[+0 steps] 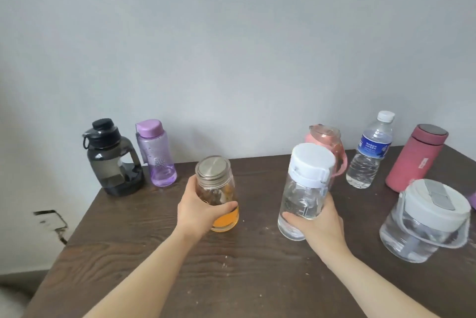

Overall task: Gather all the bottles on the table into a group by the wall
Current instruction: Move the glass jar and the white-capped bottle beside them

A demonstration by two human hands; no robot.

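My left hand (199, 212) grips a glass bottle with a steel lid and an orange base (219, 189) at the table's middle. A clear bottle with a white cap (304, 184) is held in my right hand (319, 225), tilted slightly. By the wall at the far left stand a smoky black jug (110, 160) and a purple bottle (155, 154). A pink bottle (332, 142) stands behind the white-capped one, partly hidden. Farther right are a water bottle with a blue label (369, 153), a red flask (416, 158) and a wide clear jug with a white lid (425, 222).
The dark wooden table (231, 266) meets a grey wall (231, 60) at its far edge. Its left edge runs diagonally toward me, with floor beyond it. A small purple item (472, 200) shows at the right frame edge.
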